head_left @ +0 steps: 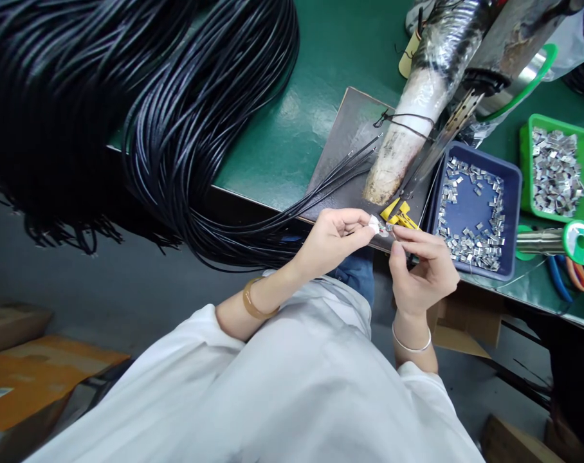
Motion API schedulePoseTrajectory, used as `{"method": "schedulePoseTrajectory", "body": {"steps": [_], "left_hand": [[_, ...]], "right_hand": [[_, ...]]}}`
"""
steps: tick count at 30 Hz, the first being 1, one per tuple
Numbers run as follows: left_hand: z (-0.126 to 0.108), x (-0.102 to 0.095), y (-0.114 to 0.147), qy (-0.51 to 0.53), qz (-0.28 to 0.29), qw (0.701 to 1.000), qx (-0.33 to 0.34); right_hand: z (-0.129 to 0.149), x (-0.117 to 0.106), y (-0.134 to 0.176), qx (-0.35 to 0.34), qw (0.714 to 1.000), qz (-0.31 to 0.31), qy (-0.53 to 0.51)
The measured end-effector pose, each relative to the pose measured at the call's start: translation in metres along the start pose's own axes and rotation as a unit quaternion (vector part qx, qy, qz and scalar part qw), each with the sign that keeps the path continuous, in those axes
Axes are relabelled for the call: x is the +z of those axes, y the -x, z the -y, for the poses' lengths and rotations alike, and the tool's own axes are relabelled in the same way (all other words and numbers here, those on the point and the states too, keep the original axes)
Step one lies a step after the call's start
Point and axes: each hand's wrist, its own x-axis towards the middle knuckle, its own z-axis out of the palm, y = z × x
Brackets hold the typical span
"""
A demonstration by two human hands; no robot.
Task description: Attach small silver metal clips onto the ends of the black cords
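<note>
- White top (296,386) is closest to the eye, down below the fingers.
- Left hand (340,235): finger and thumb press together, pinching a small white piece (374,223) at their tips.
- Right hand (424,270): finger and thumb bend in close to a tiny shiny bit (389,227) by the left fingertips. I cannot tell if they squeeze it.
- That white piece is up in the fingers, not put down, so it looks partway done.
- Right of the fingers, a blue tray (514,212) has lots of loose metal bits (487,257). They look unused.
- Left of the fingers is a big heap of black cables (215,96). I cannot pick out any finished ones.
</note>
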Motion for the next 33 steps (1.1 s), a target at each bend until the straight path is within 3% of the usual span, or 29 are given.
{"method": "schedulePoseTrajectory", "body": {"steps": [11,24,33], "left_hand": [[-0.001,0.003,-0.006,-0.033,-0.027,0.999,0.03],[-0.009,0.008,-0.008,-0.05,-0.052,0.996,0.048],[-0.003,0.003,-0.007,-0.036,-0.04,0.998,0.013]], "right_hand": [[-0.008,0.002,0.001,-0.101,0.991,-0.005,0.093],[-0.002,0.006,-0.008,-0.074,0.995,-0.007,0.06],[-0.005,0.005,-0.001,-0.07,0.995,0.002,0.076]]}}
